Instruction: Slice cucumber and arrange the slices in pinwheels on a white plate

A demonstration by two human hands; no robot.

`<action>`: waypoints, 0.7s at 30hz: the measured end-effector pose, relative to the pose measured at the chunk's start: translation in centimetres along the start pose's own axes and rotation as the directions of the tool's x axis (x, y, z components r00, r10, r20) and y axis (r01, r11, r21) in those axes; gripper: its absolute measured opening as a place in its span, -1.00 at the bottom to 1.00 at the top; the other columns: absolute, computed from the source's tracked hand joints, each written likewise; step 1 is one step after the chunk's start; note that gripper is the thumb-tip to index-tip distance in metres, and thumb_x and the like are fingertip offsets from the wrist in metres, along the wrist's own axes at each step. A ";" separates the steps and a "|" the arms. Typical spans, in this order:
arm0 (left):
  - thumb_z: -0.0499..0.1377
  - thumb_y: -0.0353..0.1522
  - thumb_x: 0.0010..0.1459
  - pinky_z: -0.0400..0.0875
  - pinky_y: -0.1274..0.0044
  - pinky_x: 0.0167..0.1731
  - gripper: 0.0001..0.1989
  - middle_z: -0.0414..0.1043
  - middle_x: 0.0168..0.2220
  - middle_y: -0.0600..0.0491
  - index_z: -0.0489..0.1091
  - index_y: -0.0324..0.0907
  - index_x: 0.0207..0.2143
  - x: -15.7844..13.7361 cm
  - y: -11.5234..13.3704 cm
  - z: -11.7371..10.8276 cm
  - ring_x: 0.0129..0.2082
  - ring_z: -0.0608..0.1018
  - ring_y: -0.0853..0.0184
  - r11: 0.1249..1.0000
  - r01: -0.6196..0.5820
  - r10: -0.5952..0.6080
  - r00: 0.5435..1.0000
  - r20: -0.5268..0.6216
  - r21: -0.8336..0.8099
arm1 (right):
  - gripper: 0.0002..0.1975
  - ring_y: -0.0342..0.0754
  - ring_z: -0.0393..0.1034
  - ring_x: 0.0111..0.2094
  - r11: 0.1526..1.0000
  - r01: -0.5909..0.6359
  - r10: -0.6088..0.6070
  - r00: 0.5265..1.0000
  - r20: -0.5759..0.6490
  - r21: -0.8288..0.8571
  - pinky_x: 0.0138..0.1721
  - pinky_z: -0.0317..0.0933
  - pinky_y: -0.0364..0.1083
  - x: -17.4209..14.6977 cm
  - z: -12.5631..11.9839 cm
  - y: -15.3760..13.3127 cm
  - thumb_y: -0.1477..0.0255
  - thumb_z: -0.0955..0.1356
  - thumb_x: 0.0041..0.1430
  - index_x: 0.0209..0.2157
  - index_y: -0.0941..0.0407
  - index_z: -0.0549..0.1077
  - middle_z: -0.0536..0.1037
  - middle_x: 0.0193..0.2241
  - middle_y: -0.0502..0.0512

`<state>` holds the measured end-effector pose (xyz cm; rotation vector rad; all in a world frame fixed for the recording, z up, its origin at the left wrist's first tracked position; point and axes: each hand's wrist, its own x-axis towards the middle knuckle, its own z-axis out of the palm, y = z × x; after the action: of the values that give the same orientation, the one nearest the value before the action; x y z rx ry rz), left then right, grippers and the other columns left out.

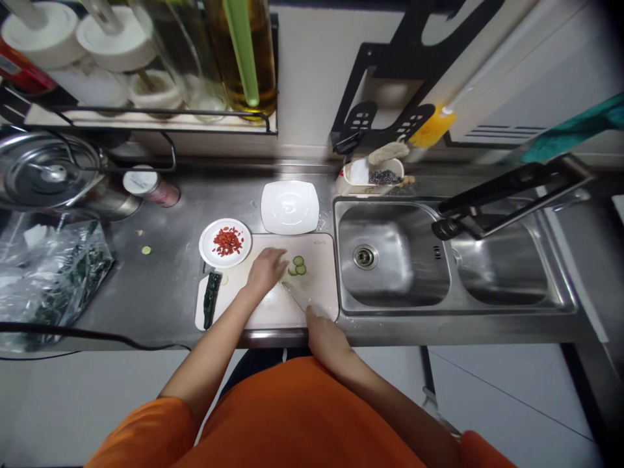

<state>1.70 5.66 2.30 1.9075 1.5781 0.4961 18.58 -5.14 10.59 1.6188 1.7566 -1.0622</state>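
A white cutting board [266, 316] lies on the counter in front of me. My left hand [267, 270] is over its middle, slightly blurred, fingers stretched toward the right and somewhat apart; I see nothing held in them. Just right of those fingertips lie several thin green cucumber slices [299, 266]. My right hand [325, 335] is closed around the handle of a knife [295, 296], at the board's front right. The blade points up and left, its tip close below my left fingers. A dark green length of cucumber [210, 300] rests on the board's left end.
A round white plate of red berries [227, 242] overlaps the board's back left corner. Behind the board stands a square white plate [289, 207]. A double steel sink [394, 253] adjoins on the right. Left are a plastic bag of greens [53, 273], a jar [152, 186] and a steel pot [53, 172].
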 end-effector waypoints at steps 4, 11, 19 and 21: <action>0.13 -0.40 0.09 0.34 0.48 -0.14 -0.69 0.36 -0.16 -0.02 0.41 -0.13 -0.08 2.3 1.9 1.1 -0.18 0.45 0.28 0.997 -0.010 -0.007 0.975 0.222 0.079 | -0.50 0.09 0.46 -0.16 1.000 0.000 0.000 1.000 -0.007 0.000 -0.25 0.30 -0.06 0.0 0.1 0.0 0.71 0.09 0.14 0.12 0.23 0.17 0.54 -0.26 0.31; 0.10 -0.46 0.05 0.32 0.48 -0.18 -0.75 0.33 -0.18 -0.02 0.41 -0.15 -0.18 2.3 2.5 1.9 -0.17 0.42 0.28 0.996 -0.009 -0.014 0.971 0.237 0.094 | -0.53 0.06 0.45 -0.13 1.000 -0.023 0.023 1.000 0.006 0.007 -0.24 0.30 -0.09 -0.2 0.1 -0.2 0.69 0.09 0.17 0.13 0.22 0.14 0.53 -0.24 0.31; 0.15 -0.42 0.04 0.30 0.51 -0.36 -0.96 0.38 -0.46 0.07 0.39 -0.16 -0.39 1.9 2.2 2.0 -0.41 0.42 0.33 0.999 0.044 -0.041 0.991 0.124 -0.023 | -0.52 0.08 0.45 -0.13 1.000 -0.027 0.027 1.000 0.001 0.008 -0.23 0.29 -0.07 -0.2 0.0 -0.1 0.69 0.10 0.18 0.14 0.21 0.15 0.53 -0.24 0.30; 0.15 -0.39 0.05 0.30 0.53 -0.38 -0.89 0.40 -0.48 0.09 0.43 -0.16 -0.33 1.4 1.9 1.7 -0.45 0.42 0.36 0.990 0.108 -0.103 0.993 0.063 -0.091 | -0.52 0.08 0.45 -0.13 1.000 -0.019 0.019 1.000 0.010 0.012 -0.23 0.29 -0.06 -0.2 -0.1 0.0 0.69 0.10 0.18 0.14 0.22 0.15 0.53 -0.24 0.31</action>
<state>4.53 6.46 2.16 1.7430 1.5805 0.4572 18.64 -5.17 10.77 1.6313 1.7280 -1.0724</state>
